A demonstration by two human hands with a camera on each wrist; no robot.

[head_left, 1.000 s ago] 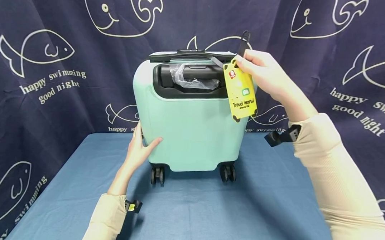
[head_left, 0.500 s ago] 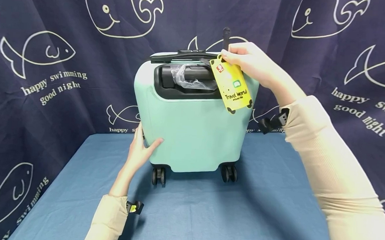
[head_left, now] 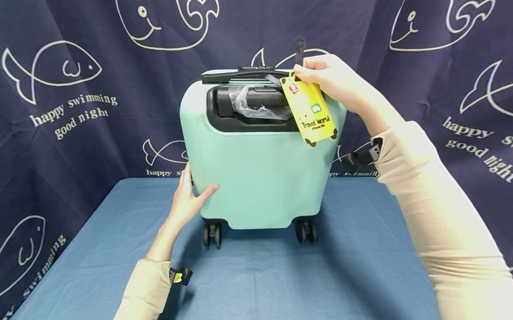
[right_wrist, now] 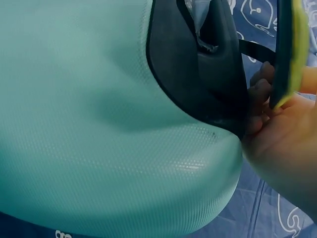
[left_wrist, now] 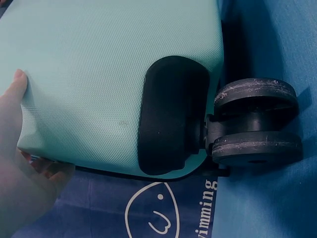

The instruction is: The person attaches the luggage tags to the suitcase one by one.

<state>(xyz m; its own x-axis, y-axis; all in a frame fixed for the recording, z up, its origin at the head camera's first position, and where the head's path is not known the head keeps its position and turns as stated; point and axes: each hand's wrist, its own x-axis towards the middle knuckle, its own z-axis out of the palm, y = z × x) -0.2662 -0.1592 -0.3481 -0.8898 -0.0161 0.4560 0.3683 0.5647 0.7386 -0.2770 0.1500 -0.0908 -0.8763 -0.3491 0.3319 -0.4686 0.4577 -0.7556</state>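
Observation:
A mint-green suitcase [head_left: 260, 179] stands upright on its black wheels [head_left: 212, 234]. My left hand [head_left: 186, 202] grips its lower left side, with the thumb on the front face and the other fingers round the edge. At the top right my right hand [head_left: 333, 82] pinches a yellow luggage tag [head_left: 309, 110] near its upper end. The tag's dark strap [head_left: 299, 49] sticks up above the fingers, and a strap part runs toward the black top handle [head_left: 226, 76]. In the right wrist view the tag [right_wrist: 294, 54] shows edge-on beside the curled fingers.
Clear plastic wrap [head_left: 258, 110] covers part of the telescopic handle in its black recess. Blue cloth [head_left: 251, 284] covers the table under the suitcase. Behind hangs a navy curtain [head_left: 74, 9] with white fish and whale drawings.
My right hand has moved left and slightly up with the luggage tag, which now hangs further over the suitcase's front and tilts more. My left hand has kept its place.

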